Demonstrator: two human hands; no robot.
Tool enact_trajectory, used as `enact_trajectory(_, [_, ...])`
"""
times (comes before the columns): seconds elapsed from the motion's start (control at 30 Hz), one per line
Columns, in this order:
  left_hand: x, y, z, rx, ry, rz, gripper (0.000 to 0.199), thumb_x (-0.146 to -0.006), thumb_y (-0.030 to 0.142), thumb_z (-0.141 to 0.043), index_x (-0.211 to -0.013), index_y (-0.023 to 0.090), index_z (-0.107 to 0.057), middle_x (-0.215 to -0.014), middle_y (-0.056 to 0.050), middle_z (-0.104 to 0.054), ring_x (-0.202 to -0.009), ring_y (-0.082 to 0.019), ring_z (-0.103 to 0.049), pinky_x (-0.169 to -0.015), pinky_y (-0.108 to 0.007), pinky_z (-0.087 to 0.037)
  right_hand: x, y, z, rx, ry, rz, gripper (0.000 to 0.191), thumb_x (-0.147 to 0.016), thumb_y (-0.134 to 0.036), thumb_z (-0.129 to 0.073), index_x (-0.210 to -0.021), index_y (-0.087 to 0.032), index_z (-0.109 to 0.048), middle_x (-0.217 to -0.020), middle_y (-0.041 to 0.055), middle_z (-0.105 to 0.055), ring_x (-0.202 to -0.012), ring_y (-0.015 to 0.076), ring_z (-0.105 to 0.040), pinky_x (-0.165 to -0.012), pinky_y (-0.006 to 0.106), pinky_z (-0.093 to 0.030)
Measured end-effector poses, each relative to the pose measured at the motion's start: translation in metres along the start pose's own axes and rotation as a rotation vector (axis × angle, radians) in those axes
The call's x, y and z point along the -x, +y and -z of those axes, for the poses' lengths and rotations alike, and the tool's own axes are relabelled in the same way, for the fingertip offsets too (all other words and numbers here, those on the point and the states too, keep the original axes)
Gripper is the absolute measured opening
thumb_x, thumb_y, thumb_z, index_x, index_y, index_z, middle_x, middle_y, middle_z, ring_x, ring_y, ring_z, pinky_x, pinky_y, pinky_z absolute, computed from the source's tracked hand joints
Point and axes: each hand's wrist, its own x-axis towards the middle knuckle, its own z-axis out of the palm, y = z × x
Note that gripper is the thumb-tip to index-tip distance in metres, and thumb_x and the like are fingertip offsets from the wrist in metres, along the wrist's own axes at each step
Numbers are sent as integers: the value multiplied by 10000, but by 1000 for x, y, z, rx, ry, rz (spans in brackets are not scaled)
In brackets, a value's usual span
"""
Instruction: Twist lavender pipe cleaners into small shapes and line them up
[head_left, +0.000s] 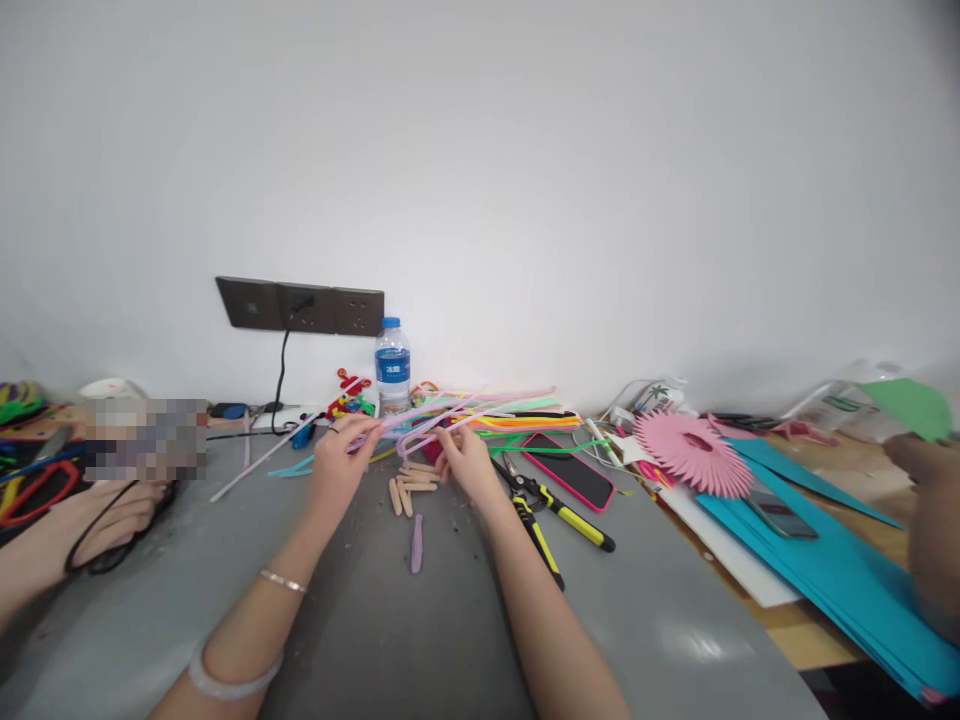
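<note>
My left hand [345,455] is closed on light purple pipe cleaners [431,412] that stretch to the right above the grey table. Its fingertips pinch them near their left end. Close by on the right, my right hand [463,458] has its fingers bent around a bent part of the purple strands. Below and between the hands lie several short wooden pegs [406,492]. Nearer me is a purple wrapped piece [417,543]. A pile of coloured pipe cleaners [525,421] lies behind my right hand.
A water bottle [393,365] stands against the wall. Yellow-black pliers [574,518] and a pink-edged phone [570,470] lie right of my right hand. Farther right are a pink paper fan [694,452] and blue sheets [817,540]. Other people's hands show at left [112,520] and right edge.
</note>
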Motion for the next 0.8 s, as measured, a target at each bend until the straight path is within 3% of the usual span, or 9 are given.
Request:
enact_trajectory(0.1, [2,5,-4,-68,-38,-55,214,-890,327,-563,-931,197,-728,-943,-69,-711,-895,-206,-644,-853,-337,-488,7,-8,10,123,-53,-49,399,-860,-541,-519,-670,-189,-519,-370,-29,-549,-268,97,-459,-323,194,-300])
enact_trajectory(0.17, [3,7,-5,-105,-35,-85,215,-896,315,-559,-953,200,-732,-948,-74,-716,-893,-211,-643,-861,-346,-489,11,-16,13,70,-248,-69,388,-836,-516,-568,-661,-172,-537,-405,-25,-574,-275,85,-454,-325,191,-303])
enact_trajectory(0.23, [4,6,-5,-146,-22,-121,215,-899,303,-558,-967,202,-735,-944,-78,-718,-897,-218,-638,-862,-356,-492,15,-25,10,-97,-456,-16,308,-800,-451,-650,-889,-160,-599,-527,-28,-646,-350,90,-532,-371,181,-346])
enact_trajectory(0.27, [4,5,-6,-165,-16,-143,213,-901,295,-555,-972,207,-736,-941,-77,-720,-898,-220,-637,-862,-362,-493,17,-29,6,-192,-488,16,341,-800,-426,-664,-1013,-172,-584,-614,-23,-678,-419,94,-586,-406,176,-372])
enact_trajectory(0.4, [5,2,-9,-194,-26,-245,210,-910,261,-542,-991,234,-734,-932,-59,-727,-900,-216,-632,-846,-366,-505,19,-34,-14,-511,-373,39,322,-788,-433,-684,-941,-183,-552,-743,-10,-678,-537,89,-629,-479,177,-432])
enact_trajectory(0.53, [8,3,-14,-145,-68,-312,196,-910,252,-549,-990,245,-729,-917,-48,-737,-882,-212,-633,-843,-367,-506,15,-27,-22,-668,-299,42,315,-759,-427,-721,-807,-183,-527,-686,-25,-650,-524,80,-594,-512,188,-452])
enact_trajectory(0.6, [10,5,-17,-99,-52,-243,211,-899,274,-570,-1065,241,-696,-955,-54,-737,-901,-215,-645,-859,-372,-503,13,-23,-21,-662,-284,35,319,-747,-425,-734,-781,-174,-541,-672,-18,-648,-527,84,-592,-520,195,-455])
enact_trajectory(0.7, [12,10,-20,60,-15,9,345,-853,322,-628,-1182,221,-610,-964,-61,-739,-881,-213,-673,-799,-345,-525,12,-21,-18,-659,-266,37,301,-754,-414,-731,-768,-168,-559,-678,-9,-653,-540,90,-598,-541,206,-466])
enact_trajectory(0.8, [11,15,-22,345,-41,290,306,-802,378,-669,-1045,193,-649,-908,-66,-745,-849,-220,-694,-726,-310,-544,13,-21,-19,-664,-278,58,286,-771,-405,-721,-783,-169,-560,-706,-1,-668,-563,93,-612,-567,210,-480])
